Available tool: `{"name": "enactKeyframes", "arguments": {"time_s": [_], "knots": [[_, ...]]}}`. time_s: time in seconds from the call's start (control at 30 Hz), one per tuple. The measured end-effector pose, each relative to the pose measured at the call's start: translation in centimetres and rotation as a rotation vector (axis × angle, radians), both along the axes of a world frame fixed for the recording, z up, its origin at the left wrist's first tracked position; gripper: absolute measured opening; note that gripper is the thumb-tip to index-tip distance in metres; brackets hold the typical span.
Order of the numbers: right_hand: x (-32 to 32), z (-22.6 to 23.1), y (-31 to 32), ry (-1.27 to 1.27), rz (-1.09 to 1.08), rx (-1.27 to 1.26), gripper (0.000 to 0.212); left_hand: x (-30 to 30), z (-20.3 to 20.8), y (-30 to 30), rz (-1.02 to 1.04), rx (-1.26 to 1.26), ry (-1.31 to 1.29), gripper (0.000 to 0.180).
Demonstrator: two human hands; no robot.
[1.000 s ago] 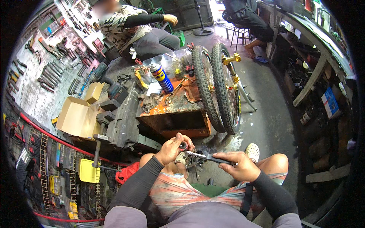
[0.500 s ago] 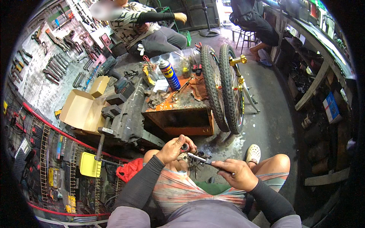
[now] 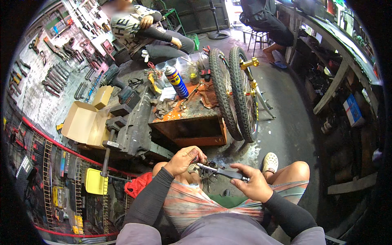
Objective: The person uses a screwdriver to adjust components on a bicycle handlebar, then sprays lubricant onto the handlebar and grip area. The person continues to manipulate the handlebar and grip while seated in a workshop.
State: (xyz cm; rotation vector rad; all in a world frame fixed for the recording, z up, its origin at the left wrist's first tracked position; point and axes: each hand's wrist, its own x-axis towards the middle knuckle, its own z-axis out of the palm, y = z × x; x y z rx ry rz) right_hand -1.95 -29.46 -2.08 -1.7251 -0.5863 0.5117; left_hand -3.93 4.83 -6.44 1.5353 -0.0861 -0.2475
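Note:
Over my lap, my left hand (image 3: pixel 182 160) is closed around a small dark round part, mostly hidden by the fingers. My right hand (image 3: pixel 254 183) loosely grips a hand tool by its dark handle (image 3: pixel 229 173), thumb and fingers on either side. The tool's silver shaft points left, and its tip meets or nearly meets the part at my left fingers; I cannot tell which. Below and behind the shaft, small dark metal pieces (image 3: pixel 212 165) show blurred near the floor.
Ahead stands a low orange-topped box (image 3: pixel 183 128) bearing a blue spray can (image 3: pixel 176 82) and clear tubs. Two bicycle wheels (image 3: pixel 226 94) lean beside it. A vise (image 3: pixel 116 122) and open carton (image 3: pixel 83 122) are left. A seated person (image 3: pixel 143 36) and a workbench (image 3: pixel 343 61) are farther off.
My right hand has loosened and shifted its fingers along the tool's handle, showing more of it. The left hand has turned slightly, hiding more of the round part. The seated person drew an arm in.

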Motion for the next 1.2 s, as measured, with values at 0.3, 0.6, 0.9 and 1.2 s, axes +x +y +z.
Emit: {"name": "enactKeyframes", "arguments": {"time_s": [0.3,0.6,0.9,1.2], "knots": [[2.9,-3.4,2.5,-0.046,-0.587,0.264,0.022,-0.2,-0.4,-4.0,0.254,0.131,-0.053,0.056],[2.3,-3.4,6.1,0.076,-0.317,0.613,0.048,0.0,3.6,0.4,0.129,0.583,-0.499,0.041],[0.9,-2.8,0.3,0.916,-0.574,0.29,0.049,-3.7,4.0,-3.6,0.088,0.895,-0.689,0.017],[-0.5,4.3,-9.6,1.23,-0.348,0.244,0.015,-8.4,4.3,-12.8,0.188,0.897,-0.594,0.024]]}}
